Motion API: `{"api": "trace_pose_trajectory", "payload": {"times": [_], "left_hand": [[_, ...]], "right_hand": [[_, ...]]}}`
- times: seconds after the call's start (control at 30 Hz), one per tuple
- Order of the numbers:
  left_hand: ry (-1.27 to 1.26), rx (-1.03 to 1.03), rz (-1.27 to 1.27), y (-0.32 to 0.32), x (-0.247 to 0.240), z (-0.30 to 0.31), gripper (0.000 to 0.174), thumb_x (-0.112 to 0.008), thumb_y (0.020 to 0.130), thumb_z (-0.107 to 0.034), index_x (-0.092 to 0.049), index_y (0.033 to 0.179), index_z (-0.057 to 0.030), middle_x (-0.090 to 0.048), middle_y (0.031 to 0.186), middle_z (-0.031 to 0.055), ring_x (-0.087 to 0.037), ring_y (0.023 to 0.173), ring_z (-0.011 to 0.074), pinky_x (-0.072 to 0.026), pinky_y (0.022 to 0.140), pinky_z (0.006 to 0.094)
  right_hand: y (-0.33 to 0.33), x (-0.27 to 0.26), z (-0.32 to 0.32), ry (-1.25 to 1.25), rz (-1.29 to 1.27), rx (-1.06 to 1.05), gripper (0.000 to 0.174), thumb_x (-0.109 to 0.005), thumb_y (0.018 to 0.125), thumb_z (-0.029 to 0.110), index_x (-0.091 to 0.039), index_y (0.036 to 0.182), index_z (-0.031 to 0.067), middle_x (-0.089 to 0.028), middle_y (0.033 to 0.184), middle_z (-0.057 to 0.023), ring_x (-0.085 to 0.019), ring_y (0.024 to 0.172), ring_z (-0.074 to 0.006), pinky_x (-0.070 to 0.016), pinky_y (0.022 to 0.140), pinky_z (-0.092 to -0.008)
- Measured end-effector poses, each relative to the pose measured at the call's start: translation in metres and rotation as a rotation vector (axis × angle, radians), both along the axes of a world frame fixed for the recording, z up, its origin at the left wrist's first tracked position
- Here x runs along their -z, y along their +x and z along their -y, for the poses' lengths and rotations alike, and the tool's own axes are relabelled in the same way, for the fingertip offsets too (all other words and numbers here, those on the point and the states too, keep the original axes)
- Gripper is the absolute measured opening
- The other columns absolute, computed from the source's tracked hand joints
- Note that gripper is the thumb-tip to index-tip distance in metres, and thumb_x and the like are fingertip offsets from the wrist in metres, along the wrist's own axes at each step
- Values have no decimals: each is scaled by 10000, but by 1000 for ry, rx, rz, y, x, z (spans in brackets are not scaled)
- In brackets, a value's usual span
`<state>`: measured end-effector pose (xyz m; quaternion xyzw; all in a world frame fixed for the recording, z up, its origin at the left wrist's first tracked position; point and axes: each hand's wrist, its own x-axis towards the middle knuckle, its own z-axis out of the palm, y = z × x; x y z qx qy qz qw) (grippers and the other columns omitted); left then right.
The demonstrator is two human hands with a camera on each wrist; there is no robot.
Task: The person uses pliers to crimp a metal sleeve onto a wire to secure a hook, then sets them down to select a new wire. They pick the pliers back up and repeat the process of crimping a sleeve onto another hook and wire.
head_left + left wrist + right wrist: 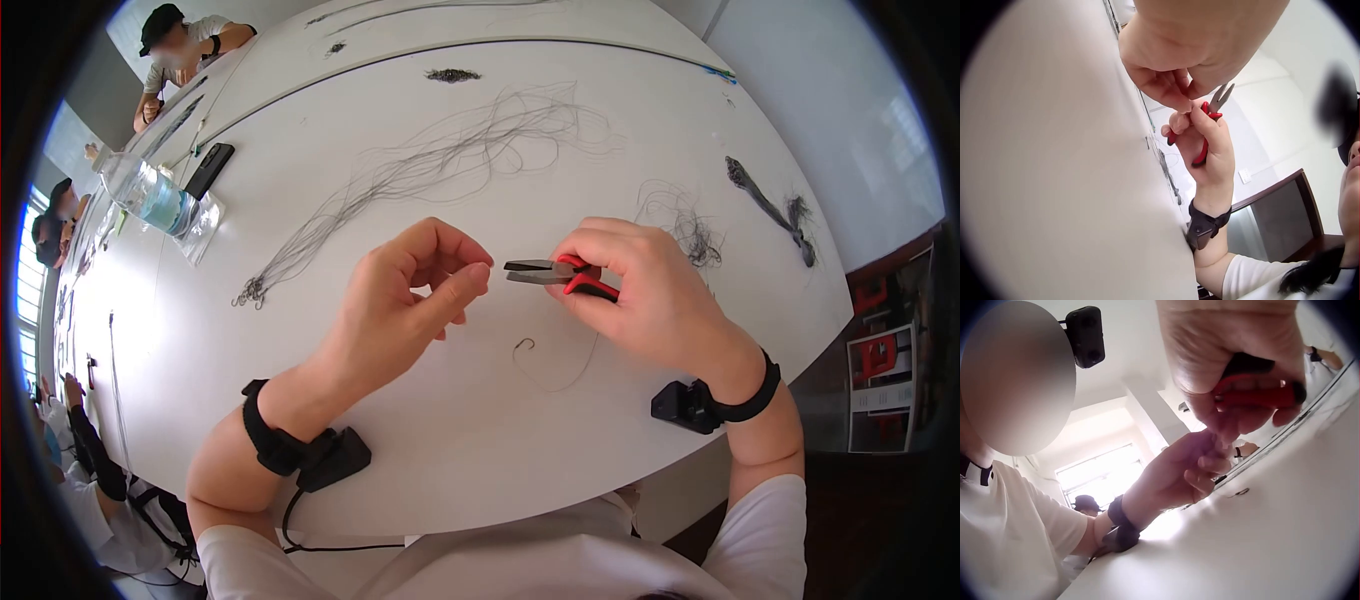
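Pliers [540, 275], jaws parted, in curled right hand [650, 290], left hand [405, 295] curled, any contents indiscernible.

My right hand [1232, 340] hangs across the top, its fingers curled round red-and-black tool handles [1260, 397]. My left hand [1179, 472] reaches up from below with its fingers bent, the fingertips of both hands close together; I can't tell whether they touch. A black strap [1119, 512] circles my left wrist, with a black device [1120, 539] at it. Under my hands, a small dark hook-like piece [1243, 492] lies on the white bench [1266, 544]. At left is my white shirt [1010, 531], with a black camera-like device [1085, 337] at my head. Behind are a bright window [1100, 472] and someone in a dark hat [1087, 502].
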<state>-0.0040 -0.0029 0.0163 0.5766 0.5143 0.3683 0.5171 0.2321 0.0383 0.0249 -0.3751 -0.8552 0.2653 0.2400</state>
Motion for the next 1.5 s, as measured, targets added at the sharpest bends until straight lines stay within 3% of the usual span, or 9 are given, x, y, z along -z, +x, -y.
{"api": "trace_pose_trajectory", "payload": {"times": [0.1, 0.17, 0.4, 0.57, 0.73, 1.1, 1.37, 1.47, 1.5], "left_hand": [[-3, 52, -59, -4, 3, -2, 121, -622, 983, -132, -607, 1028, -21, -648, 842, 7, -571, 688, 53, -443, 557, 207], [-59, 213, -266, -7, 3, -2, 117, -635, 970, -129, -629, 968, -11, -625, 767, 0, -551, 663, 50, -444, 558, 214], [-121, 241, -394, -6, -10, -2, 120, -622, 955, -103, -642, 918, 9, -614, 735, 2, -549, 651, 52, -448, 565, 220], [-125, 233, -320, -6, -5, 0, 115, -641, 954, -118, -652, 972, -5, -627, 766, -14, -550, 664, 43, -449, 567, 216], [-145, 247, -221, 0, -2, 3, 148, -673, 953, -148, -644, 1017, -18, -618, 793, -25, -545, 676, 36, -441, 571, 210], [-71, 212, -210, 2, 4, 7, 136, -659, 978, -142, -639, 1006, -11, -603, 800, -26, -533, 705, 22, -434, 574, 206], [20, 174, -26, 5, 15, 9, 146, -587, 1016, -97, -608, 1106, 16, -657, 1041, 37, -599, 884, 64, -507, 807, 239], [-14, 175, -1, 6, 15, 8, 174, -595, 1016, -105, -594, 1125, 30, -666, 1073, 63, -633, 967, 94, -520, 813, 250], [-14, 174, -1, 6, 16, 9, 174, -595, 1016, -105, -594, 1125, 30, -666, 1073, 63, -633, 967, 94, -520, 813, 250]], "right_hand": [[-1, -5, 4, -64, 90, -17, 134, -719, 770, 99, -667, 872, 30, -642, 797, -104, -633, 737, -285, -503, 644, -375], [-4, 0, 6, -70, 115, -40, 138, -722, 765, 109, -667, 867, 34, -647, 801, -104, -636, 750, -288, -507, 651, -379], [-13, 24, 15, 111, 214, -143, 167, -743, 732, 109, -658, 847, 23, -642, 805, -105, -627, 765, -293, -497, 657, -378], [-12, 20, 14, 144, 184, -152, 132, -718, 749, 120, -672, 843, 39, -657, 784, -99, -643, 777, -298, -507, 658, -407], [-13, -2, 11, -237, 69, -59, 125, -695, 781, 101, -658, 850, 3, -635, 746, -125, -619, 675, -298, -477, 613, -383], [-12, -6, 10, -333, 3, -30, 133, -685, 815, 100, -663, 879, -15, -639, 742, -135, -613, 633, -260, -475, 598, -349], [-14, -3, 11, -348, -144, 7, 144, -672, 860, 98, -653, 911, -36, -640, 749, -156, -600, 634, -229, -479, 608, -332], [-13, -6, 11, -386, -124, 28, 153, -672, 874, 108, -649, 908, -39, -636, 747, -150, -592, 634, -219, -475, 606, -331], [-13, -4, 10, -404, -131, 17, 138, -679, 890, 102, -640, 920, -27, -593, 724, -80, -529, 644, -134, -434, 594, -282]]}}
